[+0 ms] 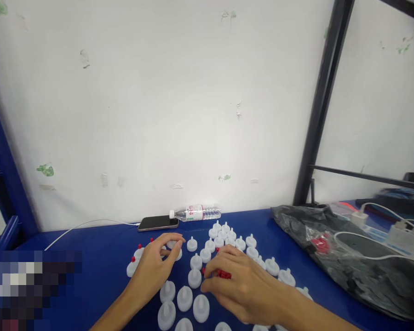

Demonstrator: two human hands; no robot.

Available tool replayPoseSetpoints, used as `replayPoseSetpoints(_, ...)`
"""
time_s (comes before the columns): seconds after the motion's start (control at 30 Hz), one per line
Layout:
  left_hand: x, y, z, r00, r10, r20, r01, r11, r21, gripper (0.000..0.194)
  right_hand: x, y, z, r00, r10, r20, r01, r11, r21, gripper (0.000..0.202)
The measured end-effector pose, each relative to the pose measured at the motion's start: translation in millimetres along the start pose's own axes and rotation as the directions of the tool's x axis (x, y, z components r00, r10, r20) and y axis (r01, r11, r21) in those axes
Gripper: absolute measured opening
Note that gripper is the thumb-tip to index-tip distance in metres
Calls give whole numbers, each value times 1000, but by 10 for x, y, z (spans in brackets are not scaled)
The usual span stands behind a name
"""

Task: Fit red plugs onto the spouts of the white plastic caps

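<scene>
My left hand (158, 257) curves its thumb and fingers around a white spouted cap (171, 244), which the thumb partly covers. Small red caps (224, 274) show within the curled fingers of my right hand (239, 280). A bit of red also peeks out by its index fingertip, close to a white spouted cap (194, 278) on the table. Left of my left hand stand several white caps topped with red tips (133, 266). Many more bare white spouted caps (201, 308) stand around and behind my right hand, spouts up.
At the back of the blue table (100, 262) lie a phone (158, 223) on a white cable and a clear plastic bottle (202, 212). A black plastic bag (331, 262) with a clear bag of red pieces (320, 244) covers the right side, near chargers (403, 236). A dark post (322, 105) rises behind.
</scene>
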State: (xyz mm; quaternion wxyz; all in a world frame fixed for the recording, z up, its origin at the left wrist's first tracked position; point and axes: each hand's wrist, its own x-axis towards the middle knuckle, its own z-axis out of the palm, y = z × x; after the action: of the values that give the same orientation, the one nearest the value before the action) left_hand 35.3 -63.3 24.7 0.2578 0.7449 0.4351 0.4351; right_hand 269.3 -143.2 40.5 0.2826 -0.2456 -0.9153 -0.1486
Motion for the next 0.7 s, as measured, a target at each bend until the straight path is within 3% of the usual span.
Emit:
replayPoseSetpoints(0.23, -73, 47, -22, 997, 48, 54, -54, 990, 130, 35, 6, -5, 2, 1000, -13, 18, 13, 1000, 9, 20)
replayPoseSetpoints(0.7, -98, 34, 50, 971, 6, 240, -33, 993, 110, 43, 5, 12, 36, 1000, -19, -5, 19, 1000, 22, 21)
